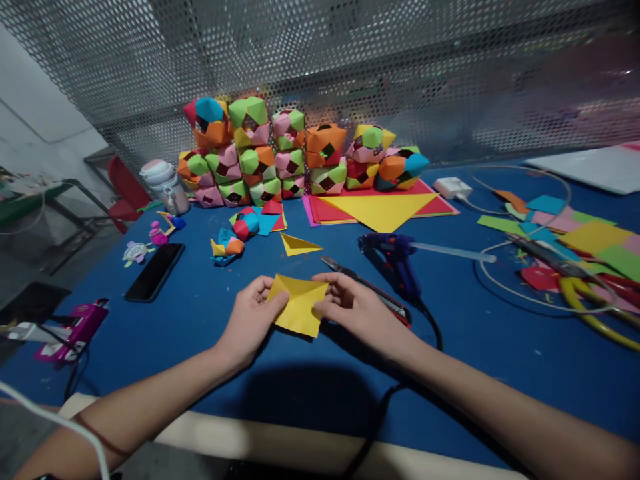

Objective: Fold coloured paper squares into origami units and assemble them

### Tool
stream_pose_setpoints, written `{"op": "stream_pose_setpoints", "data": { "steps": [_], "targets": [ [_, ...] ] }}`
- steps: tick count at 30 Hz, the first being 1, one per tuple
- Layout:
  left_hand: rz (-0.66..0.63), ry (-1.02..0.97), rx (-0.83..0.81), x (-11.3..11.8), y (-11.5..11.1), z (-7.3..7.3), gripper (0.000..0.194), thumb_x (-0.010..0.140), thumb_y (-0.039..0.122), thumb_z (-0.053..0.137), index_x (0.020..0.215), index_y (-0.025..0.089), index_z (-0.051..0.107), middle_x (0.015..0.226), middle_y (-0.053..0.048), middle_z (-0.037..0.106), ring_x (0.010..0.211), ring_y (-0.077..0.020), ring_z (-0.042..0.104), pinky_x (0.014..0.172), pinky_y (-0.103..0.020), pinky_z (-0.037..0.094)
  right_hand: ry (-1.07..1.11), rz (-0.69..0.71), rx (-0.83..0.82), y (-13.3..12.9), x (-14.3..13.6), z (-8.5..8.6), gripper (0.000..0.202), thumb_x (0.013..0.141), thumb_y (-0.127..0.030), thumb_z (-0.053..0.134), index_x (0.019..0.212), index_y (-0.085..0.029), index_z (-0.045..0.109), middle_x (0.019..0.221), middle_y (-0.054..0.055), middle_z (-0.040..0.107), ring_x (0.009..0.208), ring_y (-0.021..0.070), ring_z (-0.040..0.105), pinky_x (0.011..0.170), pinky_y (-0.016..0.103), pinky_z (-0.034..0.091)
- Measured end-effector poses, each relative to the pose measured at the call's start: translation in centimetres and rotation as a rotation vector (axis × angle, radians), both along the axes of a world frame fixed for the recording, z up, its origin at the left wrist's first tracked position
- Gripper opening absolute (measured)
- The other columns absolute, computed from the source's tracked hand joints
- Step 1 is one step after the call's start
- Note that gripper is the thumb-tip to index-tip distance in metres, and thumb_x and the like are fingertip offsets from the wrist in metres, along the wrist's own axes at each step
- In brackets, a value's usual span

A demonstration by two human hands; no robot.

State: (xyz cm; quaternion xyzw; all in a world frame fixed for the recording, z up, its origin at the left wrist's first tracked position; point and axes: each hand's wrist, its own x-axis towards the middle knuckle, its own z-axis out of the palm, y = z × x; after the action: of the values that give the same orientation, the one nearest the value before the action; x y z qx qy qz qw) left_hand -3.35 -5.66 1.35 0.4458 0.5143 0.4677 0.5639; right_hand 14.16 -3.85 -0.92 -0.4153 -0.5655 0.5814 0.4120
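Note:
A small piece of yellow paper [300, 312] is held up between both hands, just above the blue table. Its upper edge shows a crease or fold. My left hand [255, 313] pinches its left side, thumb on the near face. On the opposite side, my right hand [353, 303] has thumb and fingers closed on the right edge. Beyond the paper lies a folded yellow paper triangle [300, 245]. A utility knife [370, 291] rests close behind my right hand, and a blue glue gun [395, 257] with a clear glue stick lies past it.
Stacked colourful paper balls [260, 163] stand along the perforated metal screen. Before them are large coloured sheets [330, 209]. A phone [155, 272], a bottle [165, 185] and a purple power strip [75, 330] are leftward. Yellow-handled scissors [583, 307], paper scraps [595, 237] and a looped cable lie rightward.

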Motion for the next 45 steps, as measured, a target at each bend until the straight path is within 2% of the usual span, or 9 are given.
{"op": "stream_pose_setpoints", "data": {
  "steps": [5, 9, 16, 23, 28, 35, 45],
  "targets": [
    [-0.014, -0.069, 0.004, 0.5, -0.3, -0.6, 0.024, 0.072, 0.03, 0.069, 0.085, 0.016, 0.054, 0.082, -0.001, 0.064, 0.074, -0.0129, 0.06, 0.071, -0.025, 0.047, -0.143, -0.146, 0.058, -0.1, -0.1, 0.0, 0.023, 0.072, -0.038, 0.061, 0.08, -0.016, 0.061, 0.06, -0.003, 0.051, 0.055, 0.0115, 0.049, 0.051, 0.025, 0.04],
    [-0.021, -0.048, 0.022, 0.8, -0.4, -0.7, 0.021, 0.074, 0.026, 0.066, 0.088, 0.016, 0.054, 0.087, -0.001, 0.062, 0.079, -0.0131, 0.058, 0.075, -0.025, 0.046, -0.188, -0.168, 0.161, -0.6, -0.2, 0.1, 0.019, 0.075, -0.035, 0.059, 0.08, -0.017, 0.062, 0.06, -0.002, 0.054, 0.055, 0.0118, 0.049, 0.05, 0.024, 0.039],
    [-0.039, 0.148, 0.039, 0.9, -0.6, -0.4, 0.013, 0.078, 0.025, 0.059, 0.089, 0.018, 0.056, 0.077, 0.002, 0.056, 0.071, -0.0117, 0.054, 0.063, -0.021, 0.042, -0.251, -0.187, 0.352, -1.0, -0.3, 0.1, 0.013, 0.079, -0.029, 0.054, 0.079, -0.018, 0.061, 0.066, 0.0, 0.058, 0.059, 0.0127, 0.051, 0.052, 0.024, 0.04],
    [-0.028, 0.017, -0.013, 0.9, -0.7, -0.2, 0.021, 0.072, 0.026, 0.065, 0.09, 0.017, 0.057, 0.08, 0.001, 0.06, 0.073, -0.0129, 0.057, 0.068, -0.023, 0.044, -0.211, -0.178, 0.243, -0.9, -0.3, 0.3, 0.015, 0.077, -0.032, 0.056, 0.078, -0.018, 0.06, 0.061, -0.002, 0.054, 0.055, 0.012, 0.05, 0.05, 0.024, 0.039],
    [-0.042, 0.041, -0.049, 0.9, -0.4, -0.3, 0.024, 0.067, 0.019, 0.068, 0.088, 0.017, 0.056, 0.077, 0.001, 0.061, 0.072, -0.0126, 0.057, 0.067, -0.023, 0.044, -0.165, -0.14, 0.195, -0.7, -0.3, 0.0, 0.017, 0.078, -0.034, 0.057, 0.08, -0.017, 0.06, 0.061, -0.002, 0.054, 0.056, 0.0116, 0.049, 0.051, 0.024, 0.04],
    [-0.091, 0.068, -0.067, 1.0, -0.4, -0.2, 0.018, 0.07, 0.017, 0.064, 0.086, 0.016, 0.057, 0.083, 0.0, 0.064, 0.074, -0.0128, 0.058, 0.07, -0.025, 0.046, -0.173, -0.102, 0.167, -0.9, -0.3, 0.1, 0.018, 0.078, -0.035, 0.058, 0.081, -0.017, 0.062, 0.063, -0.001, 0.055, 0.057, 0.0116, 0.05, 0.051, 0.023, 0.04],
    [-0.119, 0.088, -0.057, 0.9, -0.5, -0.4, 0.018, 0.075, 0.016, 0.057, 0.093, 0.016, 0.055, 0.09, -0.001, 0.063, 0.081, -0.0135, 0.059, 0.073, -0.025, 0.047, -0.175, -0.158, 0.185, -1.0, -0.4, 0.0, 0.02, 0.076, -0.036, 0.06, 0.08, -0.016, 0.064, 0.057, -0.003, 0.052, 0.053, 0.011, 0.047, 0.049, 0.023, 0.038]
  ]
}}
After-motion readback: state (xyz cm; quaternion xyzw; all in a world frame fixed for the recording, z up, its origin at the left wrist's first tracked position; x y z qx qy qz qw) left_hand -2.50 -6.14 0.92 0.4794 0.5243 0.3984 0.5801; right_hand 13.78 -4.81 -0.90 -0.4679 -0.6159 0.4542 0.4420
